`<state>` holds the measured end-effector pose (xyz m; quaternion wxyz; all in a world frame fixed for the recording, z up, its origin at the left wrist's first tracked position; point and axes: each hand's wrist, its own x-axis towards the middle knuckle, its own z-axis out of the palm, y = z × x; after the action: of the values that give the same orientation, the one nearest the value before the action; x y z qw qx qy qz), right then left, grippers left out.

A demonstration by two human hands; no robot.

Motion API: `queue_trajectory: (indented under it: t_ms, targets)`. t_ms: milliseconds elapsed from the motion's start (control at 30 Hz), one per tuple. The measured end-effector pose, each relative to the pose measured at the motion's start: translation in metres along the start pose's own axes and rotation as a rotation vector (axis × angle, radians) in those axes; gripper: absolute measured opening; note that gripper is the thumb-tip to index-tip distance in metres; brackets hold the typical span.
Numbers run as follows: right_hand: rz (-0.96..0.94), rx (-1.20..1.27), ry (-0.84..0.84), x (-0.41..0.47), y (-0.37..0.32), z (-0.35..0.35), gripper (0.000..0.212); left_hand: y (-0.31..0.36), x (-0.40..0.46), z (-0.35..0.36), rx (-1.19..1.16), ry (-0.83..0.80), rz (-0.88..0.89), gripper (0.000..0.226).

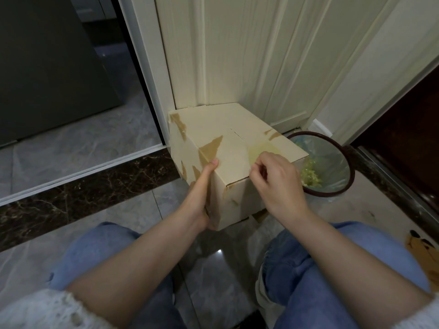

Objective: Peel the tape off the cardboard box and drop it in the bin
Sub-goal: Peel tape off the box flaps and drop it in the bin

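Head view: pale beige cardboard box (228,148) held tilted off the grey tiled floor (99,138), just beside the round dark-rimmed bin with clear liner (342,162). Left hand (202,193) clasping the near left edge, thumb on top; right hand (275,179) pinching a strip of translucent yellowish tape (260,148) on the top face. Likely risks: tape tearing short if pulled too sharply, taking cardboard skin along as the brown torn patches (211,147) suggest; box slipping from one-handed support. Count: one box, one bin, two hands, one strip in hand.
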<state>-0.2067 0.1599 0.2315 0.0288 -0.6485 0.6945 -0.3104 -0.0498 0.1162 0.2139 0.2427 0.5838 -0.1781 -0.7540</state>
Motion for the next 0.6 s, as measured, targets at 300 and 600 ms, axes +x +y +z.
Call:
queue_trajectory:
  t_ms: [300,600]
  targets:
    - [0.045,0.219,-0.047,-0.001,0.009,-0.004,0.020,0.002,-0.002,-0.003,-0.008,-0.006,0.007,0.087]
    - [0.328,0.662,0.000,0.003,0.009,-0.031,0.020,0.005,-0.005,-0.004,-0.061,-0.018,-0.081,0.063]
